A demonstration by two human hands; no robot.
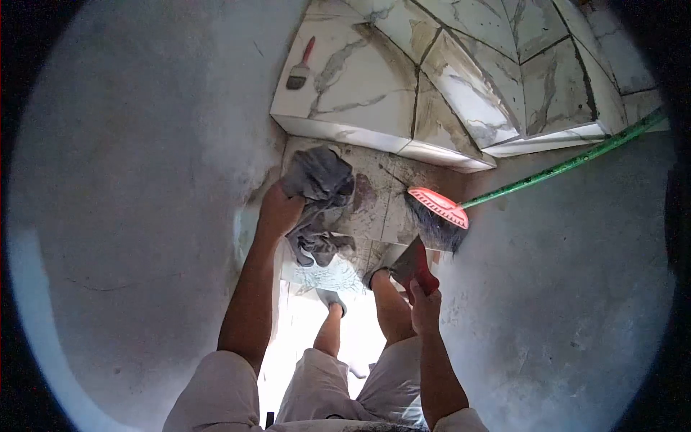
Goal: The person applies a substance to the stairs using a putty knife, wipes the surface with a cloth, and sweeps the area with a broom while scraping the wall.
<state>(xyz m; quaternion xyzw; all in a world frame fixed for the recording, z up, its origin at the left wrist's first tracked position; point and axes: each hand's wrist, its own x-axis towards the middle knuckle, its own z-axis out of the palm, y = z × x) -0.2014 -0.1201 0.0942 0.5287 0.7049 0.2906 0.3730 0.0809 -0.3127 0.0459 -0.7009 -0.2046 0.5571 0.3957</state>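
My left hand [281, 209] is closed on a crumpled dark grey cloth [319, 175] that hangs down in folds over the floor. In my right hand [425, 306] is a scraper [413, 264] with a broad grey blade and a red handle, its blade pointing up and to the left. Just beyond the scraper stands a broom [437, 209] with an orange-red head, dark bristles and a long green handle. A paintbrush [300, 68] with a red handle lies on the marble-patterned tiled step, away from both hands.
Winding tiled steps [360, 93] rise ahead and to the right, with dark joints and smears. Grey plastered walls [144, 165] stand on both sides. The broom's green handle [568, 164] slants across the right. A pale patterned sheet or bag [327, 276] lies near my feet.
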